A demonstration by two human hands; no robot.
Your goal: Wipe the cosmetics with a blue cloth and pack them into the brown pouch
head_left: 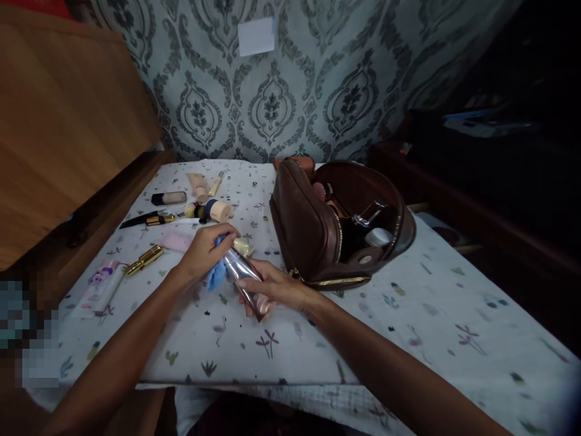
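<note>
My right hand (272,284) is closed around a shiny rose-coloured cosmetic tube (242,280), held just above the patterned tablecloth (408,315). My left hand (206,247) pinches a blue cloth (218,269) against the tube's upper end. A pale cap or small item (244,246) lies just beyond the tube. To the right stands an open brown leather cosmetic bag (308,224) with several items inside.
Several cosmetics lie at the left: a gold lipstick (144,260), a pink-white tube (100,284), a pink item (175,241), a dark bottle (169,198), a beige tube (198,184), a brush (211,211). A wooden board (59,121) rises at left. Dark furniture stands at right.
</note>
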